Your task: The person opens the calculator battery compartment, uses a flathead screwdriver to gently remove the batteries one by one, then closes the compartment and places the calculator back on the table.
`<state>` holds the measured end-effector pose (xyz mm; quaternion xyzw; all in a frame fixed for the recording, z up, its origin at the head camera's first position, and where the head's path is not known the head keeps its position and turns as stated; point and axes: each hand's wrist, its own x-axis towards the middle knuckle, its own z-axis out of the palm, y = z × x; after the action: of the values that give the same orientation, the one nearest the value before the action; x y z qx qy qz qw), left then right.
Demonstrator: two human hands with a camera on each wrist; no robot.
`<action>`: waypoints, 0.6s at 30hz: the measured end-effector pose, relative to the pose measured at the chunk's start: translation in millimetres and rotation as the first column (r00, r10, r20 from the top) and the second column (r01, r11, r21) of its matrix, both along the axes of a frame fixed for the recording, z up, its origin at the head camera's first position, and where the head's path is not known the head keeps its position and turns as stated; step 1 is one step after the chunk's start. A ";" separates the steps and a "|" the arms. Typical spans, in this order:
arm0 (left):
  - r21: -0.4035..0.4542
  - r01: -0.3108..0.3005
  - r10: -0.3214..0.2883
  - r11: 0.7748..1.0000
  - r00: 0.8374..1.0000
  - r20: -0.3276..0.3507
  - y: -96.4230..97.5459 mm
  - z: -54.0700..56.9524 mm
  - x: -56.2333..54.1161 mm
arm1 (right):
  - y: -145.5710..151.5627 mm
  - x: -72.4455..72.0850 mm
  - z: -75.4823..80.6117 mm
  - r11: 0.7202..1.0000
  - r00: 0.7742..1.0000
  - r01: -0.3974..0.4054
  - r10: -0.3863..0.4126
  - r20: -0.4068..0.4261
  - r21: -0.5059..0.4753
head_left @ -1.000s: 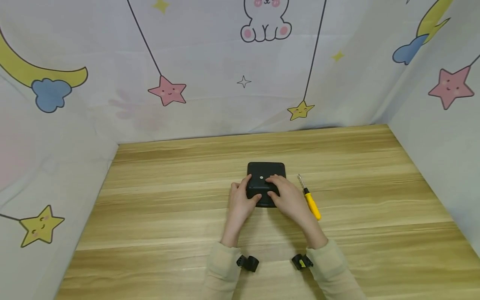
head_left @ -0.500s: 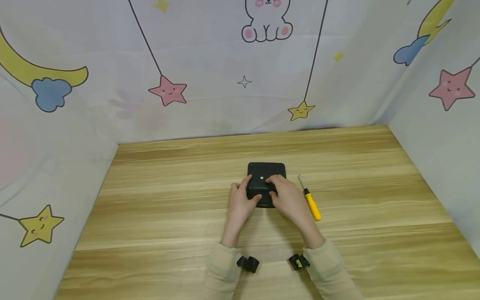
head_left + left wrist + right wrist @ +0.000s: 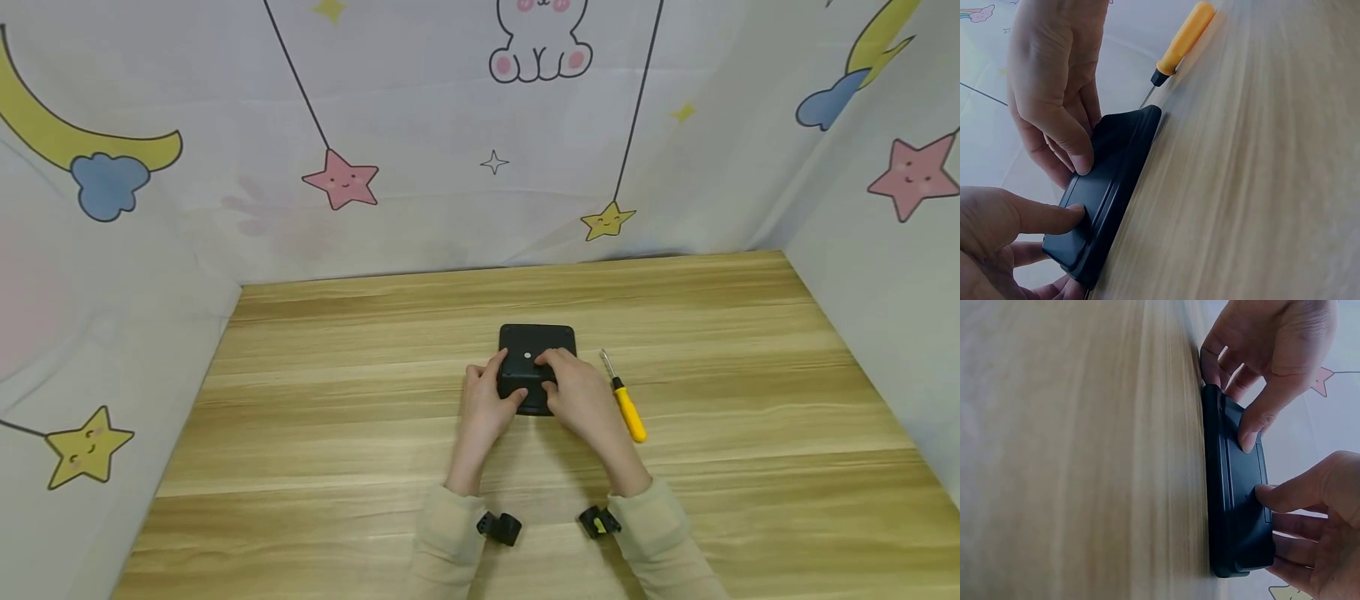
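Note:
A black plastic device (image 3: 536,338) lies on the wooden table, with a raised block on its upper side and a small white dot on that block. My left hand (image 3: 486,410) holds its left side, fingers along the edge and thumb (image 3: 1054,217) against the near face of the block. From the right, my right hand (image 3: 587,402) bends its fingers over the top of the block while its thumb (image 3: 1279,497) presses the near face, where the right wrist view shows a thin seam. The device's underside is hidden against the table.
A screwdriver (image 3: 630,412) with a yellow handle lies just right of the device, its metal tip pointing away. White cloth (image 3: 420,225) printed with stars, moons and clouds hangs behind the table (image 3: 337,400) and along both sides.
The right thumb and wrist have shifted slightly, while both hands stay at the black plastic device. The head view has drifted a little, so everything appears slightly further right.

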<state>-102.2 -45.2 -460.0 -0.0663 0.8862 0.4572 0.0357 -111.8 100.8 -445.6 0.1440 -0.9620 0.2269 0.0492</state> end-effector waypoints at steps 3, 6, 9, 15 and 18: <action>-0.001 0.001 -0.001 1.000 1.000 -0.002 0.1 0.0 0.3 | 0.0 -0.2 0.2 1.000 1.000 0.004 -0.004 -0.002 0.002; -0.005 0.002 -0.002 1.000 1.000 -0.007 0.2 0.1 0.4 | -0.2 -0.4 0.7 1.000 1.000 0.009 -0.009 0.006 0.003; -0.006 0.002 -0.002 1.000 1.000 -0.011 0.0 0.5 0.4 | -0.3 -1.0 1.1 1.000 1.000 0.012 -0.012 0.018 0.003; -0.007 0.003 -0.003 1.000 1.000 -0.017 -0.3 0.4 0.1 | -0.8 -1.9 1.6 1.000 1.000 0.017 -0.017 0.022 0.008; -0.004 0.000 0.000 1.000 1.000 -0.008 -0.7 -0.4 -0.3 | -2.2 -2.6 2.4 1.000 1.000 0.008 -0.008 0.012 0.020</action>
<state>-102.5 -45.9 -460.4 -0.0646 0.8872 0.4557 0.0320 -114.4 98.6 -443.2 0.1394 -0.9650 0.2178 0.0428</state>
